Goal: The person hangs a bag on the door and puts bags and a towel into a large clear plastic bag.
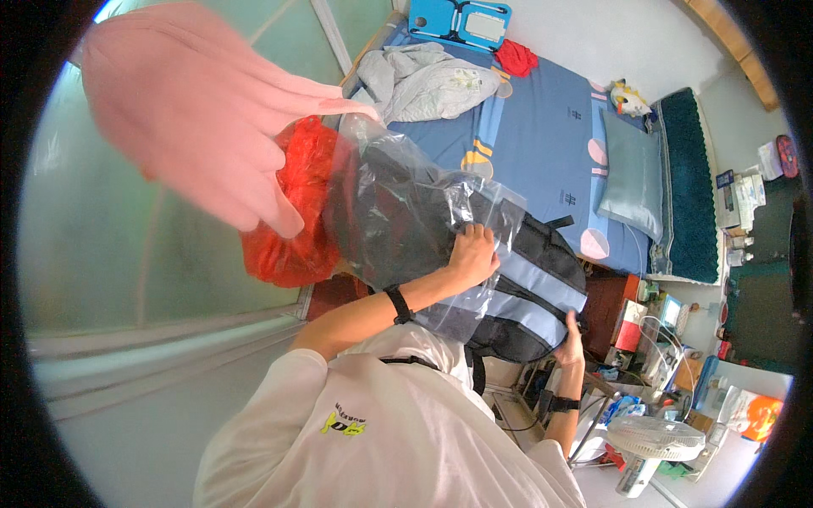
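A black and grey-blue backpack (pixel 538 292) lies across the front of my body, partly inside a large clear plastic bag (pixel 398 199). The bag covers its left part, while the straps and right end stick out. My left hand (pixel 474 256) rests over the backpack, its fingers curled on the clear plastic near the bag's opening. At the backpack's right end, my right hand (pixel 572 339) grips the edge, with the fingers partly hidden behind it. A red plastic bag (pixel 301 203) sits against the far left end of the clear bag.
Pink cloth (pixel 186 110) hangs at upper left, before frosted glass panels (pixel 110 245). Beyond the backpack is a bed with blue bedding (pixel 542 152), a grey garment (pixel 432 80), a pillow (pixel 631 178) and a blue folding table (pixel 461 24). A white fan (pixel 652 438) and cluttered shelves stand right.
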The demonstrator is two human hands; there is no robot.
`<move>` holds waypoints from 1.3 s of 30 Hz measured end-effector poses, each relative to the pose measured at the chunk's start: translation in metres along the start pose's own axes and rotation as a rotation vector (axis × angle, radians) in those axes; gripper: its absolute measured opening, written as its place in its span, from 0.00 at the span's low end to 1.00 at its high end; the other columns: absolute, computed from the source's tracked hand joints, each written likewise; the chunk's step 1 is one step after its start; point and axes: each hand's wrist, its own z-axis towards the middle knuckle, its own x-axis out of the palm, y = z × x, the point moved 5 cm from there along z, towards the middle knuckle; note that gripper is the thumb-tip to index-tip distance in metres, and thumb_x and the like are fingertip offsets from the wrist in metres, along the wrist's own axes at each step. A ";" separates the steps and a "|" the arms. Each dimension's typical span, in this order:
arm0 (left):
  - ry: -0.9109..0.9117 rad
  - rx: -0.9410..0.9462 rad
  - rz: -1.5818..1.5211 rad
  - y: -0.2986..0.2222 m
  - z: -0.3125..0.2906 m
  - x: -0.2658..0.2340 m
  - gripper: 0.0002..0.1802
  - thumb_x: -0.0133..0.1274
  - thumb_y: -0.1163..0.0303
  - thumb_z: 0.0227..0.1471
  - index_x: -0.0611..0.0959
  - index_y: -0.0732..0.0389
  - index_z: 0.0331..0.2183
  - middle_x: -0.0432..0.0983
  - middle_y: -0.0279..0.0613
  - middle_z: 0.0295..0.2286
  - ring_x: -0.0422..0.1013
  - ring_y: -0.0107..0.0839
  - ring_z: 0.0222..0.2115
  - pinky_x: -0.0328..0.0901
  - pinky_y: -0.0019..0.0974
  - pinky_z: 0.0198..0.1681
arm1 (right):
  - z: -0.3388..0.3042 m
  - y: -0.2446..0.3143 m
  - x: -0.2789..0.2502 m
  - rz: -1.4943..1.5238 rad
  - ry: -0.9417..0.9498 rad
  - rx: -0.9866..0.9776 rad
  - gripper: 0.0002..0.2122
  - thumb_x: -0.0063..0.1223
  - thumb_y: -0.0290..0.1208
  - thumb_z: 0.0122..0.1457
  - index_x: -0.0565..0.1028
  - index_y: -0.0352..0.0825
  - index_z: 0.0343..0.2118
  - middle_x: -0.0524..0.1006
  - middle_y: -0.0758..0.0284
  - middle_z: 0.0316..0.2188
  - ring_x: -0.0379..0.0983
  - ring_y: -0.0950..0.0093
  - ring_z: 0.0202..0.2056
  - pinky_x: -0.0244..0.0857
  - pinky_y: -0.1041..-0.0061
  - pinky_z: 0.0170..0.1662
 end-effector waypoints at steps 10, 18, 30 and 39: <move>-0.083 0.083 -0.203 -0.016 -0.002 0.012 0.12 0.55 0.69 0.50 0.77 0.66 0.36 0.72 0.50 0.33 0.71 0.47 0.37 0.68 0.48 0.41 | 0.015 -0.024 -0.015 -0.189 -0.159 -0.007 0.31 0.68 0.33 0.54 0.67 0.26 0.58 0.72 0.61 0.54 0.70 0.65 0.51 0.68 0.66 0.51; -0.170 0.273 -0.392 -0.042 -0.006 -0.046 0.07 0.52 0.75 0.53 0.72 0.66 0.33 0.68 0.48 0.31 0.69 0.47 0.35 0.67 0.46 0.39 | 0.030 -0.042 -0.013 0.100 -0.058 -0.110 0.18 0.61 0.29 0.58 0.76 0.27 0.50 0.78 0.63 0.49 0.74 0.68 0.49 0.68 0.67 0.54; -0.083 0.266 -0.250 -0.051 -0.032 -0.001 0.14 0.56 0.65 0.56 0.73 0.64 0.37 0.70 0.49 0.37 0.70 0.46 0.40 0.66 0.44 0.44 | -0.004 0.005 0.025 -0.029 -0.151 -0.015 0.32 0.67 0.35 0.54 0.66 0.27 0.59 0.71 0.56 0.55 0.73 0.59 0.50 0.71 0.59 0.51; -0.441 -0.362 -0.169 0.093 -0.142 -0.030 0.27 0.59 0.66 0.51 0.70 0.65 0.50 0.64 0.59 0.50 0.61 0.56 0.52 0.54 0.54 0.57 | -0.010 -0.005 0.011 -0.208 -0.055 -0.022 0.22 0.65 0.30 0.57 0.74 0.24 0.52 0.76 0.60 0.49 0.75 0.67 0.47 0.70 0.67 0.48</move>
